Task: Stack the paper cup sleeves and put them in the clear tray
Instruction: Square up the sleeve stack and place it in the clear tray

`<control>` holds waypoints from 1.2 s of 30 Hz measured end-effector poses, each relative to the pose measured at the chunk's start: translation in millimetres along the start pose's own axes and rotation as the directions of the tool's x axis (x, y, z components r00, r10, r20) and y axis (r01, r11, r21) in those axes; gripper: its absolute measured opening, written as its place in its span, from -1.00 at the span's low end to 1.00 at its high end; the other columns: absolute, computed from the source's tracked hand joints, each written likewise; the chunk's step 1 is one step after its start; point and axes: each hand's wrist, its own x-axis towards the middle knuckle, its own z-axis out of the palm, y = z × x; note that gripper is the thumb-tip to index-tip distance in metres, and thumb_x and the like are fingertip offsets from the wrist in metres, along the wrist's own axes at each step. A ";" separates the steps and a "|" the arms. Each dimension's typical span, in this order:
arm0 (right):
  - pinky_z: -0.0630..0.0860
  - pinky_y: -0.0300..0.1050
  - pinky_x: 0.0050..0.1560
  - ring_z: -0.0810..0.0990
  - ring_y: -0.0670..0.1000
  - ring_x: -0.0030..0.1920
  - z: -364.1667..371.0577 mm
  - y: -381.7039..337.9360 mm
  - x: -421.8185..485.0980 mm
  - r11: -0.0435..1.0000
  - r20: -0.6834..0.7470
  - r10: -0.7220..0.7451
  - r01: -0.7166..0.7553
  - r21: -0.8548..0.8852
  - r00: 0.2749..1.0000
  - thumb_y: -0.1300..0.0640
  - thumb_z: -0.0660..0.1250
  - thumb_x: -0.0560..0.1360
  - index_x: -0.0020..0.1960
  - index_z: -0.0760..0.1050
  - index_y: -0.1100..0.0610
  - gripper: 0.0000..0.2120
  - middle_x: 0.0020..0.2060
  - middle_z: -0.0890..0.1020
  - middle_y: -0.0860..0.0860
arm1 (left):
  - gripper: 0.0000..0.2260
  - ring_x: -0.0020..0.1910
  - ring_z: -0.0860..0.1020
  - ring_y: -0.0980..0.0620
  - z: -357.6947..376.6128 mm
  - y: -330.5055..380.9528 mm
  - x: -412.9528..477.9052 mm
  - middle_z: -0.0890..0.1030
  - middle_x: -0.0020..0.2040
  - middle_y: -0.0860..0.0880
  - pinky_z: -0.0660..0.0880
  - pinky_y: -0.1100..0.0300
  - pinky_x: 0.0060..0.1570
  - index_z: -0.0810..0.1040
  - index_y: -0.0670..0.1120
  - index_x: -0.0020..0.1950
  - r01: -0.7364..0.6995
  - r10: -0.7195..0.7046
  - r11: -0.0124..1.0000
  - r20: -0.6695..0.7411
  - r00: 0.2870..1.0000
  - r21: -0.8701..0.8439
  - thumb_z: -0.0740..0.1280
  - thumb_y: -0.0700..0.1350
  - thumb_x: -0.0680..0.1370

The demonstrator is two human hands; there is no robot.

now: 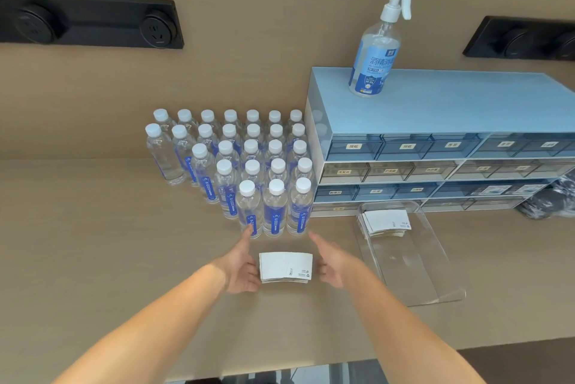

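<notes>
Office pantry: water bottles, labelled drawer unit, sanitiser spray.

Both bare forearms extend forward, converging. Left hand: palm facing inward, fingers straight, index pointing ahead, grip loose and unclosed. Right hand: mirrored, palm inward, fingers spread and extended, grip likewise unclosed.

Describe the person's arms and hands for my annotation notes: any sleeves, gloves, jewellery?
Both forearms are bare, with no sleeve in view. The left hand and right hand wear no gloves, and no rings, watch or bracelet show on either wrist. No markings are visible.
</notes>
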 end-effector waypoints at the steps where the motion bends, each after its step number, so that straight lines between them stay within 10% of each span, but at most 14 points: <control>1: 0.26 0.02 0.43 0.35 0.11 0.45 5.2 -1.7 -0.9 0.999 -0.012 0.010 -0.010 0.046 1.000 -0.35 0.24 0.50 0.58 0.07 0.01 -0.19 0.53 0.26 0.07 | -0.01 0.26 0.50 -0.19 2.7 -0.7 2.0 0.55 0.29 -0.34 0.40 -0.05 0.26 0.32 -0.30 0.43 -0.003 0.003 1.000 -0.011 1.000 0.021 0.01 0.55 0.43; 3: 0.50 -0.08 0.15 0.61 0.03 0.11 16.5 -4.2 -2.6 0.995 -0.036 0.008 -0.005 0.100 0.999 -0.42 0.14 0.50 0.54 0.17 -0.02 -0.25 0.36 0.51 0.05 | -0.12 -0.12 0.53 -0.08 7.7 0.2 6.7 0.70 -0.19 -0.26 0.39 0.02 -0.03 0.49 -0.27 0.02 0.015 -0.012 0.997 -0.034 0.999 0.075 -0.05 0.56 0.43; 5: 0.59 -0.16 -0.15 0.70 0.00 -0.16 28.9 -3.5 -1.7 0.995 -0.035 -0.019 0.022 0.100 0.999 -0.43 0.07 0.52 0.44 0.29 -0.02 -0.33 0.02 0.69 0.05 | -0.12 -0.10 0.59 -0.10 9.2 1.7 14.5 0.70 -0.19 -0.22 0.39 0.03 0.08 0.50 -0.27 0.05 0.011 -0.005 0.995 -0.055 0.998 0.104 -0.04 0.55 0.45; 9: 0.45 -0.02 0.29 0.64 0.04 0.08 42.5 2.6 4.9 0.998 -0.071 -0.056 0.058 0.024 0.996 -0.44 0.02 0.52 0.48 0.30 0.02 -0.28 0.14 0.64 0.05 | -0.11 -0.10 0.60 -0.13 11.7 3.8 20.4 0.67 -0.09 -0.22 0.44 0.09 -0.17 0.37 -0.20 0.40 -0.030 0.040 0.993 -0.081 0.996 0.115 -0.01 0.54 0.45; 16: 0.60 -0.04 0.09 0.69 0.08 0.05 34.8 0.2 5.9 0.989 -0.083 -0.042 0.053 0.136 0.996 -0.36 0.11 0.55 0.38 0.36 0.04 -0.41 0.08 0.69 0.11 | -0.19 -0.22 0.68 -0.08 13.5 6.7 26.0 0.72 -0.34 -0.15 0.46 0.08 -0.32 0.37 -0.18 0.41 -0.032 0.048 0.989 -0.109 0.993 0.143 -0.01 0.47 0.52; 20: 0.63 -0.11 -0.21 0.72 0.06 -0.05 32.4 -1.8 2.9 0.981 -0.082 -0.041 0.055 0.183 0.996 -0.34 0.13 0.56 0.26 0.32 -0.02 -0.53 -0.03 0.70 0.07 | -0.30 -0.08 0.67 -0.11 18.7 4.6 31.4 0.72 -0.13 -0.15 0.50 0.08 -0.10 0.40 -0.09 0.40 -0.062 0.084 0.988 -0.155 0.984 0.142 0.01 0.42 0.55; 25: 0.47 0.08 0.34 0.65 0.08 0.14 36.8 4.4 9.3 0.995 -0.084 -0.041 0.049 0.091 0.996 -0.37 0.13 0.53 0.43 0.34 0.07 -0.34 0.17 0.65 0.09 | -0.34 0.21 0.59 -0.14 30.4 -3.4 25.8 0.66 0.17 -0.13 0.41 -0.07 0.32 0.36 -0.02 0.42 -0.107 0.128 0.988 -0.197 0.972 0.113 -0.01 0.42 0.56; 29: 0.46 -0.01 0.32 0.63 0.08 0.13 26.4 5.2 15.4 0.996 -0.095 -0.058 0.052 -0.071 0.994 -0.35 0.15 0.52 0.42 0.38 0.11 -0.33 0.15 0.65 0.08 | -0.40 -0.25 0.74 -0.08 38.6 -0.1 17.3 0.75 -0.22 -0.10 0.61 0.15 -0.33 0.50 -0.04 0.25 -0.118 0.116 0.993 -0.190 0.975 0.005 0.06 0.41 0.56; 33: 0.45 -0.10 0.12 0.55 0.12 0.20 10.0 3.8 16.3 0.729 -0.036 -0.298 0.203 -0.653 0.954 -0.32 0.31 0.46 0.33 0.45 0.20 -0.31 0.25 0.58 0.12 | -0.40 0.17 0.63 -0.15 33.6 -6.3 18.5 0.66 0.21 -0.12 0.52 0.08 0.14 0.45 -0.07 0.37 -0.199 0.274 0.946 -0.302 0.913 0.256 0.11 0.35 0.58; 36: 0.47 -0.09 0.19 0.50 0.06 0.20 3.9 1.8 14.9 0.385 0.210 -0.400 0.371 -0.845 0.892 -0.19 0.55 0.29 0.32 0.39 0.14 -0.26 0.27 0.51 0.10 | -0.40 0.27 0.54 -0.12 26.7 -17.2 16.0 0.55 0.32 -0.07 0.43 0.16 0.16 0.48 -0.10 0.35 -0.170 0.515 0.690 -0.313 0.798 0.703 0.34 0.28 0.48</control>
